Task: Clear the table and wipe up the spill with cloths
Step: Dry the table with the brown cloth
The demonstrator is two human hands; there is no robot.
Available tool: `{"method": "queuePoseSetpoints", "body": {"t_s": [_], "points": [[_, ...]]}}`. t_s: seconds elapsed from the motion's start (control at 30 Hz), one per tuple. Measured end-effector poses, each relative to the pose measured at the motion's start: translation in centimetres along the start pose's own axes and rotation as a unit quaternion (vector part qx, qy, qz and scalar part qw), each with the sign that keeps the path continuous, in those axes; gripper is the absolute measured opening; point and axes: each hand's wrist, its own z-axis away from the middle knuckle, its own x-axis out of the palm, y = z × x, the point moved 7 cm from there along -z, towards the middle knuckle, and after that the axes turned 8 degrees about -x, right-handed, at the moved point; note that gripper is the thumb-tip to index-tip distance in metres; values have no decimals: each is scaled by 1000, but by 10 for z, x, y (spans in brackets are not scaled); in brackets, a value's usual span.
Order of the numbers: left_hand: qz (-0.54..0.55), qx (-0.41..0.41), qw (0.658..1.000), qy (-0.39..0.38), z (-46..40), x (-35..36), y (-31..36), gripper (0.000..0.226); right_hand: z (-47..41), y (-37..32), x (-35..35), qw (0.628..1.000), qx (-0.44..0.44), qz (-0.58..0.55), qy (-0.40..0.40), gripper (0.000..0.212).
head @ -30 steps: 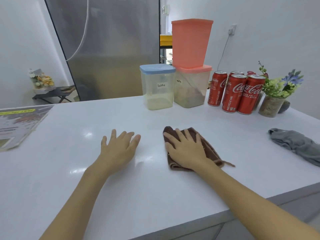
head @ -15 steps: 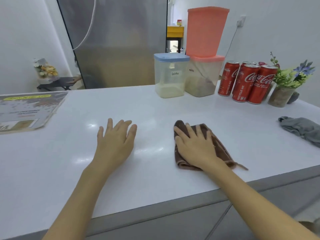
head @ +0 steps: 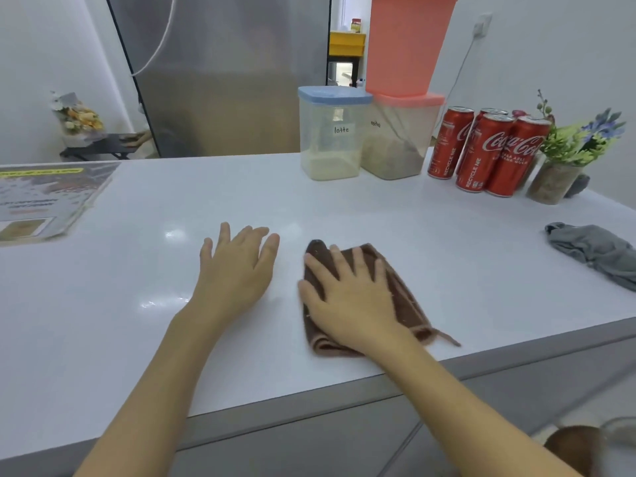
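Wiping under way. Right hand [head: 351,297] spread flat, pressing folded brown cloth [head: 395,297] near counter [head: 447,235] edge. Left hand [head: 237,266] flat beside. No spill visible; grey cloth [head: 595,249] far right, unused.

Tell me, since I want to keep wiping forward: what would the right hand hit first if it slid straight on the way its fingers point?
The right hand, flat on the brown cloth, points slightly left of straight ahead. Bare counter follows, then probably the blue-lidded latte container, though depth is uncertain.
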Motion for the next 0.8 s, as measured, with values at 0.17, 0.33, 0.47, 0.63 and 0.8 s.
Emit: {"method": "queuePoseSetpoints", "body": {"t_s": [0.17, 0.33, 0.47, 0.63, 0.8], "points": [[-33, 24, 999, 17, -13, 10, 38, 49, 31, -24, 2, 991, -129, -44, 4, 48], [-44, 35, 998, -10, -21, 37, 69, 51, 54, 74, -25, 999, -49, -15, 4, 49], [-35, 35, 999, -15, -25, 48, 82, 51, 34, 168, -49, 999, 27, 37, 4, 53], [-38, 10, 999, 0, -31, 47, 83, 51, -46, 243, -60, 989, 138, 57, 15, 55], [-17, -2, 1000, 19, -34, 42, 80, 50, -90, 169, -38, 998, 43, 48, 6, 51]]}}
